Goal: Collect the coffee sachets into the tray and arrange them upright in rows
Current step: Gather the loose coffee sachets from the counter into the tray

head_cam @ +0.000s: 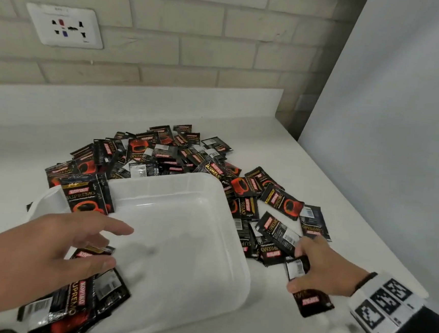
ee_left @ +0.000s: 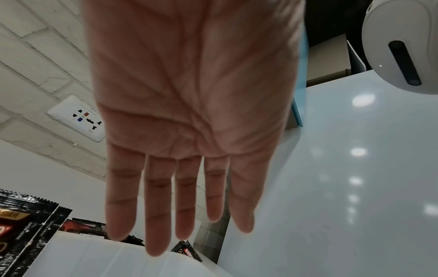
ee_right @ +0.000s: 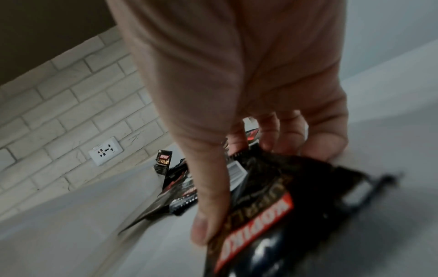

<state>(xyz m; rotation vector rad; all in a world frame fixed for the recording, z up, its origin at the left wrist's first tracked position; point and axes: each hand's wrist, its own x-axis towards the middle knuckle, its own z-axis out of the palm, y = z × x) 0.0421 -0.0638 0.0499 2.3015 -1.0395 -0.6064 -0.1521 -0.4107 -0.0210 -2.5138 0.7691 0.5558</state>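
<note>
A white plastic tray (head_cam: pixel 185 243) sits mid-counter; its rim also shows in the left wrist view (ee_left: pixel 106 258). A black-and-red sachet (head_cam: pixel 85 197) stands upright against its far left corner. More sachets (head_cam: pixel 82 295) lie at its near left corner, under my left hand (head_cam: pixel 110 244). That hand hovers with straight, empty fingers (ee_left: pixel 228 215). A big heap of sachets (head_cam: pixel 166 153) spreads behind and to the right of the tray. Right of the tray, my right hand (head_cam: pixel 299 269) grips a few sachets (head_cam: pixel 312 302) between thumb and fingers (ee_right: pixel 239 187), just above the counter.
The white counter (head_cam: pixel 265 324) ends at a brick wall with a socket plate (head_cam: pixel 66 26) behind. A white panel (head_cam: pixel 389 128) bounds it on the right. A white dispenser (ee_left: pixel 403 46) hangs above in the left wrist view. Loose sachets (head_cam: pixel 281 203) lie right of the tray.
</note>
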